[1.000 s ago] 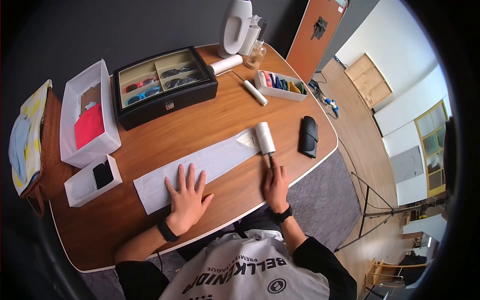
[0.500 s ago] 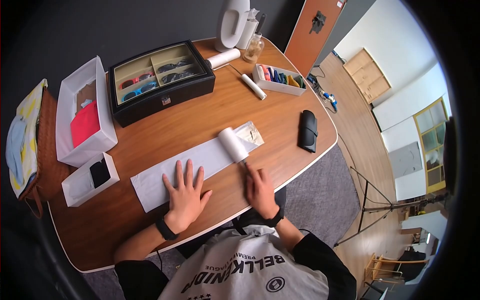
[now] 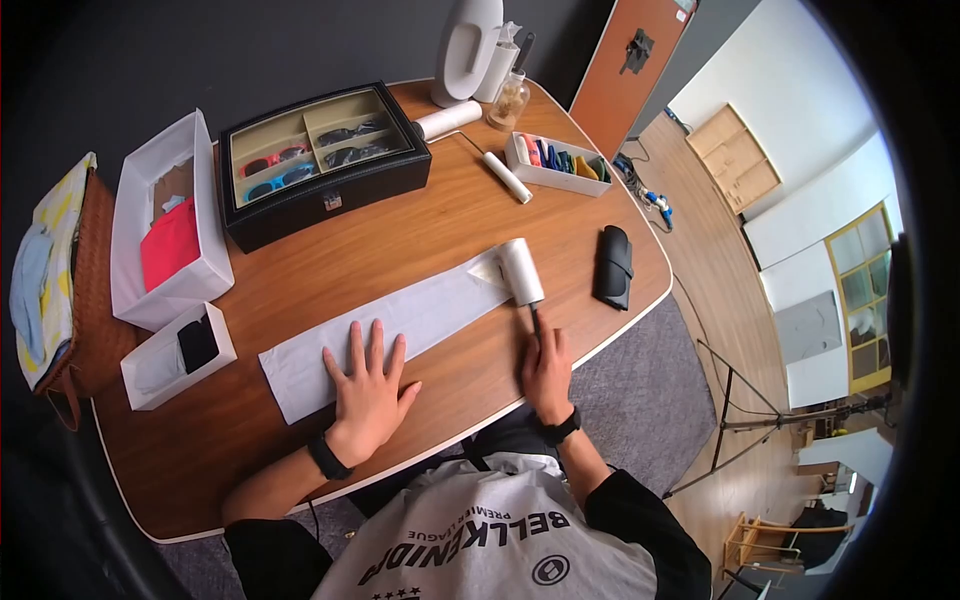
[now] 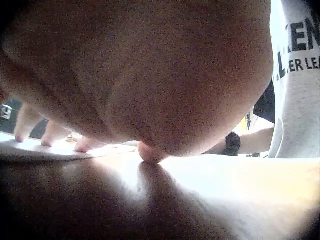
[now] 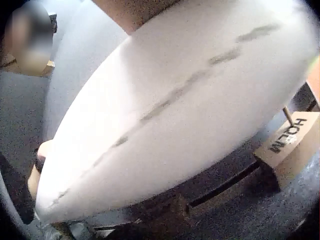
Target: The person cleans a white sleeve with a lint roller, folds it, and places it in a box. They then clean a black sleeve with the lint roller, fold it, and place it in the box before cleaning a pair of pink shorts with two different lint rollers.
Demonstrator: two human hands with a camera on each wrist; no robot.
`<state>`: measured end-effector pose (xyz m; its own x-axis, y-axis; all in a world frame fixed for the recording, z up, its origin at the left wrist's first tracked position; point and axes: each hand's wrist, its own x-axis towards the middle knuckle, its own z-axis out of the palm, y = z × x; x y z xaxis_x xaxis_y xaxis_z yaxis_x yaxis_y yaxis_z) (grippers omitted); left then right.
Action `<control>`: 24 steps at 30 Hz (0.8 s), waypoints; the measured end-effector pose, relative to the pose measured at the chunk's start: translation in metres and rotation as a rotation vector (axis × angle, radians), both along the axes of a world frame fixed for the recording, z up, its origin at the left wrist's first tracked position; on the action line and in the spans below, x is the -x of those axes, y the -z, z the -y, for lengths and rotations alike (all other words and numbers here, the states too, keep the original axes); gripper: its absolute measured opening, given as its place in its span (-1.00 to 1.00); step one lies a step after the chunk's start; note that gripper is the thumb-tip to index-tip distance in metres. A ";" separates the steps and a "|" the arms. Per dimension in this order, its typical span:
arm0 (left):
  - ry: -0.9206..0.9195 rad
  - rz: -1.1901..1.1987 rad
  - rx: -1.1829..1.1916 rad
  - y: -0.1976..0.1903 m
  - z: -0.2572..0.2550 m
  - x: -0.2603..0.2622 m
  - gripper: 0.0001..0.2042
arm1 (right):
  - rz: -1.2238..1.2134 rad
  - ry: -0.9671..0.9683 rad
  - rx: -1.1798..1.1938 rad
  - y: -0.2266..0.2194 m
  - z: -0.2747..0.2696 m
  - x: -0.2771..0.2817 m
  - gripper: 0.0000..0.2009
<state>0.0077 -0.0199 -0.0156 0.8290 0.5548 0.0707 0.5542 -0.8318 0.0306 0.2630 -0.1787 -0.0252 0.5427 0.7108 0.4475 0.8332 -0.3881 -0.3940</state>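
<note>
A long strip of pale grey cloth (image 3: 400, 320) lies flat and slanting across the wooden table. My left hand (image 3: 368, 400) rests on its near part with fingers straight and spread; in the left wrist view the fingertips (image 4: 50, 137) touch the cloth and the thumb tip touches the wood. My right hand (image 3: 548, 375) grips the dark handle of a white lint roller (image 3: 519, 271), whose roll stands at the cloth's far right end, over the triangular tip. The right wrist view shows mostly a pale, blurred surface.
Behind are a black glasses case (image 3: 325, 205), another roller (image 3: 508, 178) and a box of rolled cloths (image 3: 560, 180). A black pouch (image 3: 613, 267) lies right; white boxes (image 3: 215, 265) and a brown basket (image 3: 100, 300) stand left.
The roller first moved left along the cloth to its middle right part, then back right to the end, my right hand moving with it. My left hand has stayed on the cloth.
</note>
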 end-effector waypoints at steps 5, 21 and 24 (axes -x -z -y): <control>0.013 -0.005 -0.009 0.001 0.000 0.000 -0.28 | -0.050 -0.221 -0.025 0.008 -0.001 0.055 -0.49; 0.003 0.024 0.002 0.003 -0.001 0.000 -0.28 | 0.002 0.094 0.047 0.003 0.006 -0.035 -0.47; -0.001 0.024 0.002 0.001 0.000 0.000 -0.28 | 0.021 0.046 0.020 0.004 0.007 -0.023 -0.47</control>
<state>0.0079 -0.0194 -0.0170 0.8266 0.5557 0.0891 0.5539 -0.8313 0.0459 0.2856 -0.1856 -0.0293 0.5658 0.6940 0.4453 0.8222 -0.4339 -0.3685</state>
